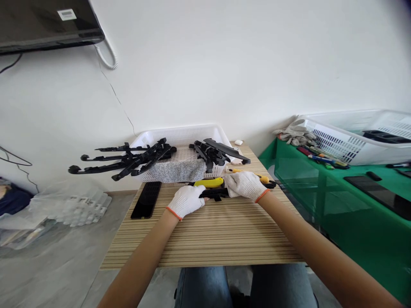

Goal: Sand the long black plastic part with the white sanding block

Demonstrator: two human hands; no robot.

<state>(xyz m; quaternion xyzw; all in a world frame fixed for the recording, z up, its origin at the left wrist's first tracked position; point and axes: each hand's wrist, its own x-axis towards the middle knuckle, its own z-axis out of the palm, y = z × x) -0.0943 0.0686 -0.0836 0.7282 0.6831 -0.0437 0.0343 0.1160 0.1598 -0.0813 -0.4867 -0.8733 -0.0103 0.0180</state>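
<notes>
Both of my hands wear white knit gloves with orange cuffs. My left hand (186, 200) grips one end of a long black plastic part (214, 193) lying across the striped wooden table (208, 235). My right hand (244, 185) is closed over the other end of that part, beside a yellow utility knife (209, 182) that lies just behind it. A second yellow-handled tool (263, 179) pokes out to the right of my right hand.
A white basket (180, 137) at the table's back holds heaps of black plastic parts (128, 160) that stick out to the left. A black phone (146, 199) lies left of my hands. A green table (353, 201) on the right carries another white basket (353, 137), gloves and pens.
</notes>
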